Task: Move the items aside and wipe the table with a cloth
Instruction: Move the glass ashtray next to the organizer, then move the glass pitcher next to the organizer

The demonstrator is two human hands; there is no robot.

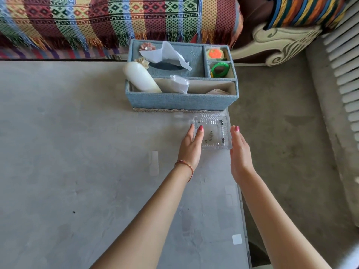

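Left hand: the left hand [191, 146] is lying flat and open against the left side of the clear plastic tray [212, 133], fingertips touching its rim, not closed on anything.
Right hand: the right hand [240, 150] is standing open, edge-on, just beside the tray's right side; contact cannot be told, and it is gripping nothing.
Tray: it is sitting near the right edge of the glass table [68, 152], with dark crumbs inside, just in front of the blue fabric organiser [180, 100].
Step in hand: likely pressing both palms in evenly and lifting the tray level, so the crumbs are not spilling; thin plastic may be flexing, so a light squeeze is looking wiser.
Organiser: it is holding a tissue [167, 55], a white bottle [140, 77] leaning in the front compartment, and a green ring [219, 68] in a small right compartment.
Cloth: no wiping cloth is showing.
Surface: the tabletop is reflecting light, with faint smears and a dark speck.
Room: a striped woven sofa throw [116, 18] is hanging beyond the far edge; grey floor is lying to the right.
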